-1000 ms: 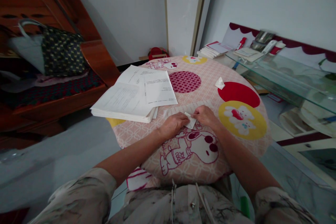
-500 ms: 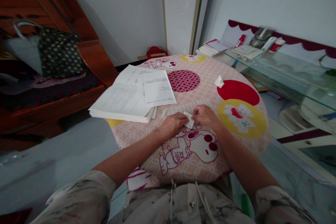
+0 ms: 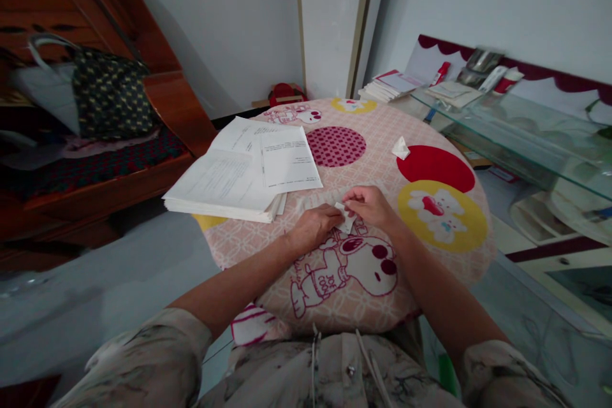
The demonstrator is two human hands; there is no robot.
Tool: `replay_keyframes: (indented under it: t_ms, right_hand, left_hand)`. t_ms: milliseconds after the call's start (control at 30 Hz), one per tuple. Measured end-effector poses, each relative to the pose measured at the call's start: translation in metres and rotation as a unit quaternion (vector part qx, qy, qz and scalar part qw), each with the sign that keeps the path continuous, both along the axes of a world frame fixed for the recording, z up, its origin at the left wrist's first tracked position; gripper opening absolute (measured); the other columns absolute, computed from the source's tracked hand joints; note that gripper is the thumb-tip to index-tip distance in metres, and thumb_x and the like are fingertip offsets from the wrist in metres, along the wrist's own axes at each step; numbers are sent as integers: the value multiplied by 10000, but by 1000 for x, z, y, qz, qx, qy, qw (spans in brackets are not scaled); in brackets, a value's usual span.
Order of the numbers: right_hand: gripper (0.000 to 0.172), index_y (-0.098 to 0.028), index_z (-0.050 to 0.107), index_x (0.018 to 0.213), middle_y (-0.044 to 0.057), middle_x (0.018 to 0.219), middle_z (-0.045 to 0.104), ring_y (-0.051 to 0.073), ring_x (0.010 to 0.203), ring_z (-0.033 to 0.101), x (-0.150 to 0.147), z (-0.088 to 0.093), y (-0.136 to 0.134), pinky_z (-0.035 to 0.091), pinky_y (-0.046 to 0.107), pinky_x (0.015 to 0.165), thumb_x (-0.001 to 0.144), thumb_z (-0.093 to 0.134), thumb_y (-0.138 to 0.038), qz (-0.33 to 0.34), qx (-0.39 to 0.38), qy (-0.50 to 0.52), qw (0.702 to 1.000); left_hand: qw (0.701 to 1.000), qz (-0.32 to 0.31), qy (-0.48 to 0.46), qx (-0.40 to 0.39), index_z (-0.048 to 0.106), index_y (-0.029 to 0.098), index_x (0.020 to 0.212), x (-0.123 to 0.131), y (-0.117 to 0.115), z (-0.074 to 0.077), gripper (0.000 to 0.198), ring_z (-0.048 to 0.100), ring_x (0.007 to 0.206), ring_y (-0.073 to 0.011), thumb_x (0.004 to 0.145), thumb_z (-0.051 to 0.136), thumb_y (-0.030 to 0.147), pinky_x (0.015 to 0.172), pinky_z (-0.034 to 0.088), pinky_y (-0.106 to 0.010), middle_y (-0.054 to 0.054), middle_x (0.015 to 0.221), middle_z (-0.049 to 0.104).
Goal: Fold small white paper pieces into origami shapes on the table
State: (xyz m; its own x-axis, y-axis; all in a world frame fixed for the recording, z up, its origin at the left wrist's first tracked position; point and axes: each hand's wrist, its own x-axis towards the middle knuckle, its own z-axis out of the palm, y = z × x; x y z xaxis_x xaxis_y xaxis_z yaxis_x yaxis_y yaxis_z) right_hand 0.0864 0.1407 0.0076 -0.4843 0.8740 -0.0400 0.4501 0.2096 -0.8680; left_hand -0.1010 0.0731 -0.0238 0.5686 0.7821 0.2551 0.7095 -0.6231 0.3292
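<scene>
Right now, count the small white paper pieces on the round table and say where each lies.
2: one small paper piece between the left hand and right hand, a second paper piece farther off beside the red oval. Hands could hide more.

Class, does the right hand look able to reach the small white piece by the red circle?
Probably yes: only patterned tablecloth shows between the right hand and the small white piece, though a forward stretch seems needed.

Paper slip [image 3: 346, 224] on table [image 3: 382, 124], between hands [image 3: 313, 228], page stack [image 3: 224, 178] left
</scene>
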Motion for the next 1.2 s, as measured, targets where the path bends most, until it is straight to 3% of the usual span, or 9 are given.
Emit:
replay_keyframes:
  t_ms: [100, 300, 700, 900, 1200]
  right_hand:
    - [191, -143, 717, 837, -2, 673, 677, 113, 603, 589, -8, -4, 0, 436, 209, 592, 738, 559, -101, 47, 25, -54, 997]
    - [134, -140, 720, 782, 6, 706, 682, 121, 660, 597, -13, -6, -2, 420, 212, 618, 704, 633, -76, 49, 54, -106, 992]
    - [99, -156, 713, 716, -9, 662, 671, 114, 617, 584, -21, -3, -5, 420, 214, 613, 681, 689, -67, 36, 55, -140, 988]
    - [62, -159, 737, 708, 11, 678, 695, 134, 641, 603, -31, 2, -4, 413, 227, 607, 662, 739, -118, 37, 66, -214, 974]
    - [90, -173, 750, 743, 45, 748, 724, 166, 690, 625, -45, 16, -7, 400, 244, 597, 672, 784, -216, 37, 64, -288, 955]
  left_hand:
    - [999, 24, -49, -1, 731, 188, 1078, -4, 1, -1, 382, 655, 1077, -195, 831, 489, 24, 948, 531, -327, -75, 1127, 723]
    - [983, 103, -149, -31, 767, 171, 910, -21, 10, 0, 379, 699, 910, -163, 791, 446, 8, 888, 544, -293, -54, 961, 759]
    - [984, 111, -131, -40, 780, 193, 879, -21, 13, 4, 396, 702, 905, -154, 751, 456, 6, 889, 548, -286, -35, 970, 765]
    - [981, 120, -149, -39, 776, 171, 869, -20, 13, 2, 406, 699, 897, -156, 746, 428, 2, 876, 534, -269, -44, 957, 763]
    - [963, 199, -175, -42, 764, 144, 914, -19, 15, 5, 398, 681, 856, -161, 744, 434, 1, 875, 526, -282, -58, 929, 760]
